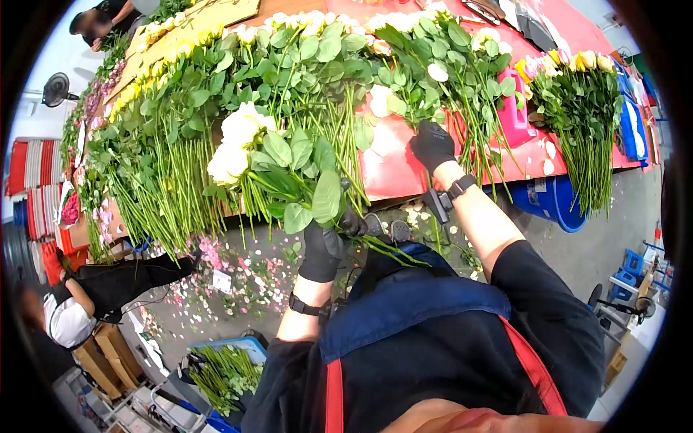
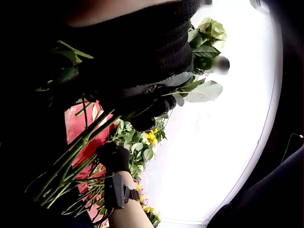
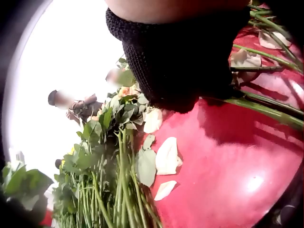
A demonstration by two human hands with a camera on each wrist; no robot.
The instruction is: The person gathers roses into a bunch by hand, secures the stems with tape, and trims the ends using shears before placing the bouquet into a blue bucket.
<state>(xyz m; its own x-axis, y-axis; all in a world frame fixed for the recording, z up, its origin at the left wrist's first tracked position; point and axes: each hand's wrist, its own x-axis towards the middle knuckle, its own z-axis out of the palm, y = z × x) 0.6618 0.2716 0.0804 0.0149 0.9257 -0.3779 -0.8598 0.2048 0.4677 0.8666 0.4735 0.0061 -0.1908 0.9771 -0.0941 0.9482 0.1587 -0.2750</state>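
My left hand (image 1: 323,249), in a black glove, grips a bunch of white roses (image 1: 242,133) by the stems (image 2: 76,147). Their blooms tilt up to the left over the table edge, and the cut ends stick out below the fist toward my apron. My right hand (image 1: 433,144), also gloved, is low over the red tabletop (image 1: 390,169), beside loose rose stems (image 3: 266,107). In the right wrist view these stems run up to the underside of the glove. The fingers are hidden there, so I cannot tell whether they hold a stem.
Long rows of leafy roses (image 1: 166,159) lie along the table, stems toward me. A pink jug (image 1: 514,115) stands right of my right hand, and another flower bunch (image 1: 588,137) overhangs a blue tub (image 1: 552,206). Loose petals (image 3: 167,156) dot the tabletop. Another person (image 1: 68,310) works at left.
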